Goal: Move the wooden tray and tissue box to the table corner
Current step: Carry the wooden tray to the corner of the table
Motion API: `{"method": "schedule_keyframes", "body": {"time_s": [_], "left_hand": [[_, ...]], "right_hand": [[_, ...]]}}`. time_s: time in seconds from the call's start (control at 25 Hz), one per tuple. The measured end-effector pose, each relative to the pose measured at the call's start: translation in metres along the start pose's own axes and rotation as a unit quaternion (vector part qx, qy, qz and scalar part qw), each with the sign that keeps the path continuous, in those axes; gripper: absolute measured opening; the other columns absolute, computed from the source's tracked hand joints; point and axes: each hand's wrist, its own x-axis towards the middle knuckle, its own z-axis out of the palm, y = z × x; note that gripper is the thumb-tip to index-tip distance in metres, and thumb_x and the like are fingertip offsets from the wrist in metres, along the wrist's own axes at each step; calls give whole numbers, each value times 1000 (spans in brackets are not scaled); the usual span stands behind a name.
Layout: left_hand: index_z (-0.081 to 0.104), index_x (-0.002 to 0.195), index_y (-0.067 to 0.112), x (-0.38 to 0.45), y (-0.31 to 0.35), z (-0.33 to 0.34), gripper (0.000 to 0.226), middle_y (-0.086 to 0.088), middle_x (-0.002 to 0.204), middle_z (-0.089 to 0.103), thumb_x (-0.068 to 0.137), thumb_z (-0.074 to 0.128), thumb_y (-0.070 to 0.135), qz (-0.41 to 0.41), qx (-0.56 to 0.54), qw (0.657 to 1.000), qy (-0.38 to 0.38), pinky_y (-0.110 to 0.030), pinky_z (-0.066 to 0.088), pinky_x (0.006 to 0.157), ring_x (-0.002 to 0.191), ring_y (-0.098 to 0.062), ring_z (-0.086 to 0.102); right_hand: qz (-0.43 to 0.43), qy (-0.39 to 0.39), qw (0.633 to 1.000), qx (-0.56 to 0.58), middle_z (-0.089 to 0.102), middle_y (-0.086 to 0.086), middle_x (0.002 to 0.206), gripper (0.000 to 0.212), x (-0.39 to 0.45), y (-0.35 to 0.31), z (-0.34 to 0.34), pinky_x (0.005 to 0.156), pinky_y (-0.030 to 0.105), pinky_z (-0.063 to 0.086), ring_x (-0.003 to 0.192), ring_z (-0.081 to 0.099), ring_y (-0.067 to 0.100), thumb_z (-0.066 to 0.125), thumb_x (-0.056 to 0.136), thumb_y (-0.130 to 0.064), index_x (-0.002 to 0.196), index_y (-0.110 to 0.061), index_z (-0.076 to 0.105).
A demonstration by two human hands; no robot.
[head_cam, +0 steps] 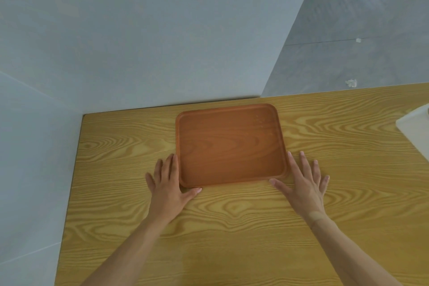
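Note:
A reddish-brown wooden tray [231, 144] lies flat and empty on the light wood-grain table [232, 227], close to the table's far edge. My left hand [168, 186] rests flat at the tray's near left corner, fingers spread, thumb along the front rim. My right hand [304, 183] lies flat at the near right corner, fingers apart, thumb touching the front rim. Neither hand is closed around the tray. A white box, likely the tissue box [415, 130], is partly cut off at the right edge.
The table's far left corner [84, 115] lies to the left of the tray, against grey walls. Past the far edge on the right is grey floor [348, 42]. Bare tabletop stretches between the tray and the left edge.

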Motion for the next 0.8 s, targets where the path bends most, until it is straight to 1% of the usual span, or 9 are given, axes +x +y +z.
{"method": "schedule_keyframes", "body": {"time_s": [0.12, 0.24, 0.36, 0.52, 0.6, 0.68, 0.72, 0.8], "left_hand": [[0, 157, 21, 8, 1, -5, 121, -6, 164, 12, 69, 49, 87, -19, -1, 1000, -7, -72, 11, 114, 150, -39, 1], [-1, 156, 28, 25, 2, -16, 120, -6, 164, 6, 68, 62, 80, -52, -5, 998, -27, -74, 14, 111, 149, -41, -2], [-6, 155, 33, 39, 3, -24, 122, -1, 165, -3, 68, 68, 76, -79, -8, 995, -59, -75, 15, 110, 149, -44, -7], [-12, 154, 35, 43, 5, -25, 123, 4, 166, -10, 70, 70, 73, -95, -8, 992, -88, -75, 16, 110, 149, -42, -11], [-14, 154, 35, 42, 8, -29, 122, 7, 166, -13, 72, 71, 68, -112, -15, 989, -99, -74, 17, 110, 150, -41, -11], [-8, 156, 31, 37, 15, -32, 118, 6, 166, -11, 75, 72, 63, -133, -26, 986, -98, -71, 21, 111, 151, -37, -6], [-2, 157, 27, 31, 18, -32, 114, 5, 167, -8, 77, 72, 60, -142, -30, 985, -91, -68, 25, 112, 151, -35, -2], [7, 157, 23, 9, 23, -31, 104, 3, 167, -4, 81, 70, 54, -148, -17, 985, -90, -62, 29, 113, 152, -31, 4]], "right_hand": [[26, 0, 1000, 0, -4, -8, 169, 92, 7, -10, -2, 116, 68, -9, 152, -15, 30, 49, 77, -82, 154, -54, 7], [49, -14, 999, 15, -7, -8, 168, 90, 17, -22, -4, 110, 74, -10, 150, -13, 35, 52, 75, -83, 150, -60, 7], [63, -20, 998, 18, -8, -7, 168, 88, 26, -29, -9, 107, 80, -6, 149, -13, 39, 53, 74, -83, 147, -65, 6], [67, -27, 997, -6, -6, -6, 168, 91, 27, -31, -15, 106, 82, 2, 149, -7, 42, 54, 73, -85, 148, -64, 6], [68, -47, 996, -22, -6, -5, 168, 93, 28, -36, -19, 107, 80, 7, 149, -4, 43, 55, 74, -83, 150, -61, 6], [79, -74, 994, -27, -6, -2, 169, 94, 29, -43, -28, 110, 77, 14, 150, -1, 44, 59, 79, -77, 154, -52, 9], [83, -84, 993, -24, -3, 0, 169, 93, 29, -47, -33, 111, 74, 18, 151, 3, 42, 61, 82, -72, 156, -45, 13], [71, -100, 992, -36, 11, 3, 168, 84, 23, -49, -42, 110, 67, 29, 149, 18, 37, 63, 86, -63, 155, -32, 25]]}}
